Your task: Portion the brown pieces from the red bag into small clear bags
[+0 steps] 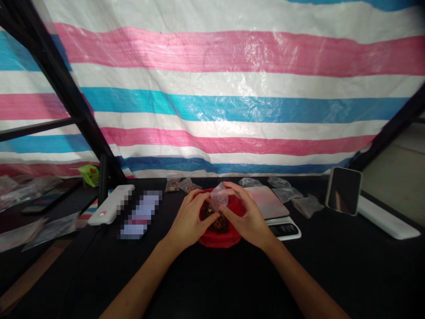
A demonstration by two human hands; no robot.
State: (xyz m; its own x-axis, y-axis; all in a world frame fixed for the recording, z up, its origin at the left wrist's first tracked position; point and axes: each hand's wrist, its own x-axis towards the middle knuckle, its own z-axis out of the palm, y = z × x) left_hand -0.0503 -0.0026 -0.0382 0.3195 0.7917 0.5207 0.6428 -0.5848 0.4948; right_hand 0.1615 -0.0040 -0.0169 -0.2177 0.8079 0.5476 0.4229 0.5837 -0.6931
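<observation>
Between my fingers, above a red bowl (pixel 219 242), is a small clear plastic bag (pixel 219 197). My left hand (pixel 191 215) pinches its left side, and my right hand (pixel 247 215) grips it from the right. The mouth of the bag looks spread apart, and I see no filling in it. Brown, crumbly dried bits (pixel 217 223) lie in the bowl below, partly covered by my fingers. Just right of my right hand is a digital scale (pixel 285 228) with a pinkish, shiny plate.
Two filled small bags (pixel 173 184) lie behind the bowl. Clear bags (pixel 285 192) are scattered at the right, near a propped phone (pixel 344 190) and a long white object (pixel 388 218). At left are a white power bank (pixel 112 204), a blurred-out item (pixel 142 215) and plastic bags (pixel 53 228). Striped sheeting (pixel 232 106) hangs behind.
</observation>
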